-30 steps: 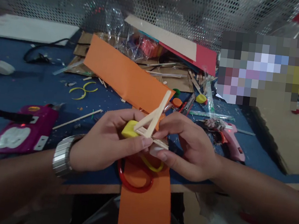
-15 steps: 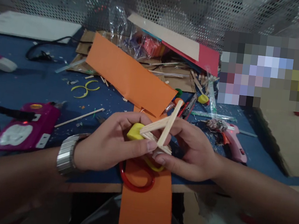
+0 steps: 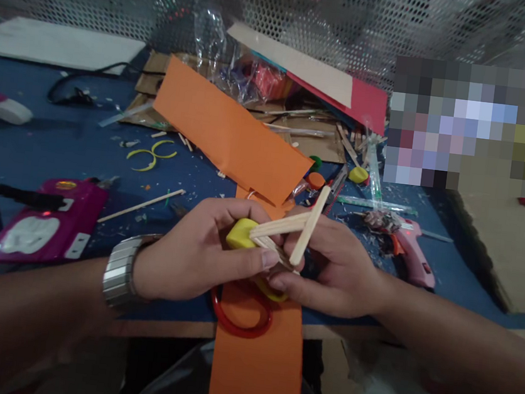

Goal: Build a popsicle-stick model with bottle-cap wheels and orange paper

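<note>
Above the near edge of the desk (image 3: 82, 154), a frame (image 3: 278, 226) of pale, flat sticks set at sharp angles is held against a smooth yellow block (image 3: 240, 234). Both are gripped by the curled left hand (image 3: 212, 242); the frame's other end is pinched by the half-closed right hand (image 3: 338, 262).

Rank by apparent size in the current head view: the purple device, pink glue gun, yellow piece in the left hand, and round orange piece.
1. Purple device
2. Pink glue gun
3. Yellow piece, partly hidden
4. Round orange piece
</note>
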The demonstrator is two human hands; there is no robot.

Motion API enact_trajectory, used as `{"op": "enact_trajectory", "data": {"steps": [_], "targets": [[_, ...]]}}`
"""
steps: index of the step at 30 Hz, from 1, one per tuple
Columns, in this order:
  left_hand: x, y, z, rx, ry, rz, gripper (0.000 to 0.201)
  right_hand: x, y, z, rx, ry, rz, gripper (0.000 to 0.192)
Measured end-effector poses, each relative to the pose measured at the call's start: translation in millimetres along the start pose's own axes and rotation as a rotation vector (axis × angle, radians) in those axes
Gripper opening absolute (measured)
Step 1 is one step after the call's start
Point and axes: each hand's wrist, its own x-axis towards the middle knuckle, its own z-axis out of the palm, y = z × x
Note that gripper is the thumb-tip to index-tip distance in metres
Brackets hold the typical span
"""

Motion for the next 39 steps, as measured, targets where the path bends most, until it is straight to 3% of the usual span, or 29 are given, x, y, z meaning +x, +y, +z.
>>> {"op": "enact_trajectory", "data": {"steps": [5, 11, 15, 24, 32, 39], "targets": [[-2, 1, -1.2, -0.002, 0.010, 0.007, 0.019, -6, 1, 0, 0.141, 0.068, 0.079, 0.025], [-1, -1, -0.9, -0.175, 0.041, -0.042, 0.020, -5, -2, -6, 0.017, 0.095, -0.030, 0.019], [-1, -2, -1.2, -0.175, 0.057, -0.039, 0.020, -3, -3, -7, 0.019, 0.124, -0.041, 0.014], [-2, 5, -0.7, 0.035, 0.027, -0.006, 0.018, -2, -2, -5, 0.038, 0.052, 0.037, 0.007], [0, 4, 0.9, -0.025, 0.036, 0.051, 0.015, -2, 0, -4, 0.011, -0.090, 0.071, 0.008], [-1, 8, 1.1, -0.044, 0.111, 0.002, 0.021, -5, 2, -3, 0.053, -0.026, 0.085, 0.007]]}}
